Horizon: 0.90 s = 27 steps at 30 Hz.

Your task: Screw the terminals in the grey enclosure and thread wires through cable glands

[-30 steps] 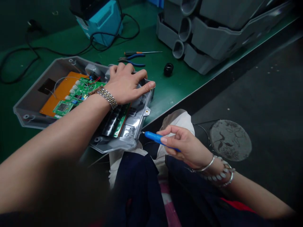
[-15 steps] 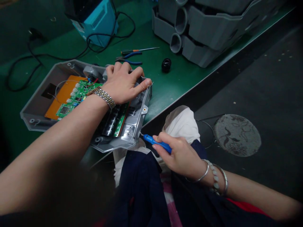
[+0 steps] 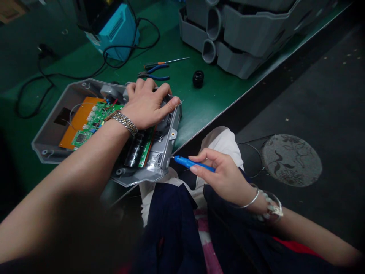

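Note:
A grey plastic housing (image 3: 168, 146) lies open side up at the table's edge, its near end jutting past it. Inside are a green circuit board (image 3: 85, 131), an orange plate (image 3: 72, 125) and a black part beside a narrow green board (image 3: 146, 148). My left hand (image 3: 148, 102) bears down on the housing, its spread fingers hooked over the far wall. The fingers and thumb of my right hand (image 3: 219, 173) are closed round a blue deburring tool (image 3: 186, 162). Its thin metal tip is at the outside of the housing's near end wall; whether it touches, I cannot tell.
Beyond the housing lie blue-handled pliers (image 3: 156, 73), a screwdriver (image 3: 167, 62) and a round black part (image 3: 198, 78). A turquoise machine (image 3: 119, 34) with a black cable stands behind. Stacked grey housings (image 3: 242, 36) are at the back right. A round stool (image 3: 292, 160) stands on the floor.
My right hand has moved slightly right and up, and the deburring tool now lies flatter, its tip a little higher along the end wall. My left hand stays on the housing.

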### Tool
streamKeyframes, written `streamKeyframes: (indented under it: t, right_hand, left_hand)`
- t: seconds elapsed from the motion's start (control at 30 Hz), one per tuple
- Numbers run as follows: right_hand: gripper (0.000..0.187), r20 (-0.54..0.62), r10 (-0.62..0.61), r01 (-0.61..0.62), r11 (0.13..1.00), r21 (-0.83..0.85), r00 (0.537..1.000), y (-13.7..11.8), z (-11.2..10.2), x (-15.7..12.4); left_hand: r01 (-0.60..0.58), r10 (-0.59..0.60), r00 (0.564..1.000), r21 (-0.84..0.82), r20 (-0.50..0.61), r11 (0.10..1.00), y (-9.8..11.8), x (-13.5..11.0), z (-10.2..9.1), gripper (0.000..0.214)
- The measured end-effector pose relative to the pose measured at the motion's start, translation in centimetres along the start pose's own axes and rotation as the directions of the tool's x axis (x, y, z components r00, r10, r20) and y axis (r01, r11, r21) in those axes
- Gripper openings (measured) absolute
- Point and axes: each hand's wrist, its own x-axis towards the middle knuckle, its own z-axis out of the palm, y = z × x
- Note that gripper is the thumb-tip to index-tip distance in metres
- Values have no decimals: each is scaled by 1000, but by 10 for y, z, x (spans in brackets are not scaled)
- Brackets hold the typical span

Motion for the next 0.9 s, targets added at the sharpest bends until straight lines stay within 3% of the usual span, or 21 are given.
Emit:
streamKeyframes:
  t: [0.07,0.13,0.23,0.3,0.37,0.47,0.5,0.57,0.67,0.73,0.8,0.83,0.9]
  right_hand:
    - [17,-52,-181,159,945,-285,982,8,4,-4]
    - [17,-4,-280,239,828,-507,960,15,8,-9]
    - [21,98,-296,280,673,-685,950,20,12,-16]
    - [18,132,-228,255,683,-684,965,17,13,-18]
    - [11,147,-128,190,796,-575,981,8,12,-17]
    - [17,216,73,-29,980,-198,974,-7,6,-12]
    - [22,264,141,-134,990,-47,954,-11,3,-10]
    - [33,369,245,-337,918,209,897,-16,-4,-5]
    - [42,413,285,-452,801,393,865,-12,-10,2]
    - [40,319,250,-367,845,388,914,-4,-9,4]
    - [31,123,123,-151,958,246,985,7,-4,3]
    - [26,26,17,-20,993,115,1000,12,-1,1]
    - [16,-69,-190,176,969,-176,979,20,6,-4]
  left_hand:
    - [5,-5,1000,-16,5,1000,1,-1,-1,76]
    - [2,-1,1000,-19,18,1000,2,-2,-3,75]
    - [-8,8,999,-9,33,1000,4,-3,-5,76]
    - [-6,6,1000,-9,28,1000,4,-3,-4,78]
    - [-2,2,1000,2,16,1000,3,-2,-2,79]
    - [-12,13,1000,45,-14,999,0,0,0,76]
    - [-16,17,1000,59,-21,998,0,1,1,75]
    - [-16,17,1000,78,-21,997,0,1,1,73]
    - [-2,2,1000,75,-1,997,3,0,-2,69]
    - [2,-4,1000,77,18,997,5,-1,-4,67]
    - [-1,-3,999,96,35,995,7,-1,-5,66]
    - [-2,-2,999,106,39,994,7,-1,-5,67]
    - [1,-6,999,109,43,994,7,-1,-5,68]
